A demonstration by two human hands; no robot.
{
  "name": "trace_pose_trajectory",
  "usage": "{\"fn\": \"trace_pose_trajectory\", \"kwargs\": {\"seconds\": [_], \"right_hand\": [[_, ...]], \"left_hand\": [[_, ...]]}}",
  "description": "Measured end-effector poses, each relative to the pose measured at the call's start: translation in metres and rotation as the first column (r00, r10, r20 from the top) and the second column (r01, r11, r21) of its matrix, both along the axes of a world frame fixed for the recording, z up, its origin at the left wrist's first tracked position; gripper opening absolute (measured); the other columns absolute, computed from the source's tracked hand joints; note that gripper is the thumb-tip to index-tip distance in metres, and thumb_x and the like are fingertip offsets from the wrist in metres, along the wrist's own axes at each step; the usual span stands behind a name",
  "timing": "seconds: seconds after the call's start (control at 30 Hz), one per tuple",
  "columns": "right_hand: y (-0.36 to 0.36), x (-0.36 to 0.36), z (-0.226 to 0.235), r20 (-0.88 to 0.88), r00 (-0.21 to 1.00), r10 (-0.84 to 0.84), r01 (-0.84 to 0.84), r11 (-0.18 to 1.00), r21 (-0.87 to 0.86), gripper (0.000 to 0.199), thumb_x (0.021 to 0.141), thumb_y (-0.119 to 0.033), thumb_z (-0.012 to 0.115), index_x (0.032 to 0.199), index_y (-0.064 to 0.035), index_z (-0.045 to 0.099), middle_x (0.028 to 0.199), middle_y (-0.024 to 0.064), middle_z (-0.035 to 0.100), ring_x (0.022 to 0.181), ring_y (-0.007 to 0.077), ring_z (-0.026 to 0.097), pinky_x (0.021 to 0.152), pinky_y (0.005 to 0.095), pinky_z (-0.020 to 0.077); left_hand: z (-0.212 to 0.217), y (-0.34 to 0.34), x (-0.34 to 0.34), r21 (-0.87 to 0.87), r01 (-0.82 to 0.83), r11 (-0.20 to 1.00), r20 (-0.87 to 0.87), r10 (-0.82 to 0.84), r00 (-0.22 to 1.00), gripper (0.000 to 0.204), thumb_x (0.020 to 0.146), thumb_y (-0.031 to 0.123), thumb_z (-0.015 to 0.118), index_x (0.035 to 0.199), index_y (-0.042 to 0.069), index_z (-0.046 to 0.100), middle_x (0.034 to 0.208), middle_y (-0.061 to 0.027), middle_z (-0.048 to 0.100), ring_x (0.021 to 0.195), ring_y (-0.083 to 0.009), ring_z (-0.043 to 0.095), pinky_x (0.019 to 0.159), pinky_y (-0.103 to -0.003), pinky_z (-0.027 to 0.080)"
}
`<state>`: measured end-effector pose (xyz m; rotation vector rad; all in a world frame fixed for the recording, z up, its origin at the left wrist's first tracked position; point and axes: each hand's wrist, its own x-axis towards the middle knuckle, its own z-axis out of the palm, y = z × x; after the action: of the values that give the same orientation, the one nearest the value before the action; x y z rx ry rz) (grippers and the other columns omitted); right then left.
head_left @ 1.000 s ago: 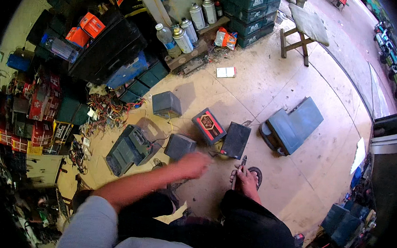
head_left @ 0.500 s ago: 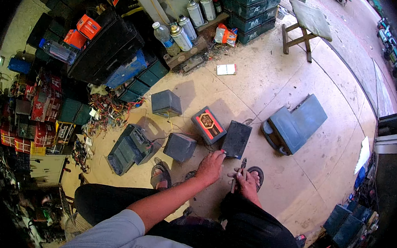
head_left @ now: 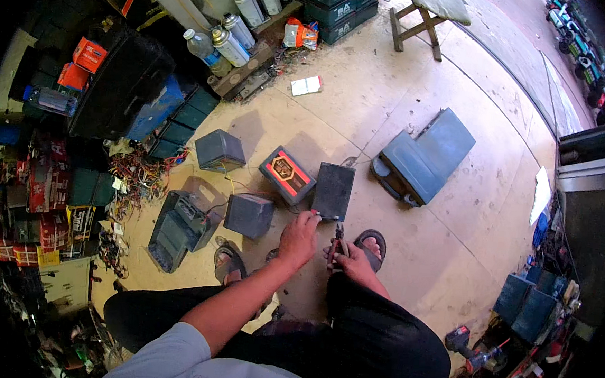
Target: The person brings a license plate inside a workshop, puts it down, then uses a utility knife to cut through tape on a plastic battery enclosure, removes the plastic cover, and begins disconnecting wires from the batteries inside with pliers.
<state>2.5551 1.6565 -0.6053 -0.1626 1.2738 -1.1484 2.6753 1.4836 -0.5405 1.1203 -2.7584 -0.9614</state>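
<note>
A dark rectangular battery [head_left: 333, 191] stands on the floor in front of me. At its near edge my left hand [head_left: 298, 238] is closed in a pinch. A small red bit shows at the fingertips, too small to name; it may be a wire end or terminal. Just to the right, my right hand [head_left: 355, 263] grips a pair of pliers [head_left: 339, 238] with reddish handles, jaws pointing at the battery's near corner. Beside that battery, on its left, is another with an orange and black label [head_left: 287, 175]. Thin wires run to two more dark batteries [head_left: 249, 215] [head_left: 220, 151].
An opened grey casing [head_left: 182, 230] lies at left, another grey case [head_left: 425, 158] at right. My sandalled feet [head_left: 370, 247] flank the work. Spray cans [head_left: 229, 46], tangled wires [head_left: 144, 179] and stacked boxes line the left; a stool [head_left: 430, 20] stands at the back. A cordless drill [head_left: 469, 348] lies at lower right.
My view has swung, so the scene sits further left and higher. The pliers' jaws are now nearer the battery's edge. My left hand still pinches at the same corner.
</note>
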Motion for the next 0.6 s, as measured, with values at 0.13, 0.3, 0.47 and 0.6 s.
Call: {"fn": "trace_pose_trajectory", "kwargs": {"seconds": [0.13,0.3,0.47,0.6], "right_hand": [[0.001,0.001,-0.018,-0.135,0.984,0.118,-0.122,0.992,-0.016,0.024,0.101,-0.01,0.058,0.124,-0.0038,0.059,0.103,0.0063,0.067,0.083,0.0177,0.065,0.076,0.0336,0.0557],[-0.005,0.001,-0.031,-0.16,0.975,0.151,-0.151,0.988,0.015,0.023,0.102,-0.008,0.057,0.125,-0.0056,0.057,0.103,0.0065,0.067,0.079,0.0186,0.066,0.069,0.0349,0.0566],[-0.013,-0.004,-0.021,-0.097,0.983,0.158,-0.156,0.987,0.027,0.023,0.102,-0.007,0.057,0.125,-0.0049,0.058,0.103,0.0062,0.066,0.08,0.0198,0.066,0.069,0.0352,0.0573],[-0.022,-0.006,0.002,0.053,0.997,0.062,-0.065,0.996,0.058,0.02,0.102,-0.008,0.057,0.122,-0.0042,0.059,0.101,0.006,0.065,0.081,0.02,0.067,0.069,0.0356,0.0576]], "left_hand": [[-0.005,-0.008,-0.006,-0.131,0.065,0.989,-0.08,-0.076,0.994,0.041,0.082,0.01,0.073,0.121,0.005,0.062,0.119,-0.0145,0.059,0.112,-0.0378,0.058,0.095,-0.049,0.049],[-0.009,-0.017,-0.021,-0.224,0.165,0.96,0.028,-0.163,0.986,0.028,0.081,0.012,0.074,0.106,0.007,0.063,0.105,-0.0141,0.057,0.104,-0.0357,0.057,0.089,-0.048,0.047],[-0.017,-0.027,-0.031,-0.289,0.216,0.933,0.051,-0.211,0.976,0.018,0.08,0.014,0.071,0.094,0.008,0.06,0.099,-0.0133,0.058,0.1,-0.0345,0.057,0.087,-0.048,0.045],[-0.01,-0.025,-0.031,-0.182,0.208,0.961,-0.038,-0.219,0.975,0.017,0.08,0.014,0.07,0.092,0.008,0.06,0.098,-0.0131,0.059,0.1,-0.0353,0.057,0.088,-0.049,0.045]]}}
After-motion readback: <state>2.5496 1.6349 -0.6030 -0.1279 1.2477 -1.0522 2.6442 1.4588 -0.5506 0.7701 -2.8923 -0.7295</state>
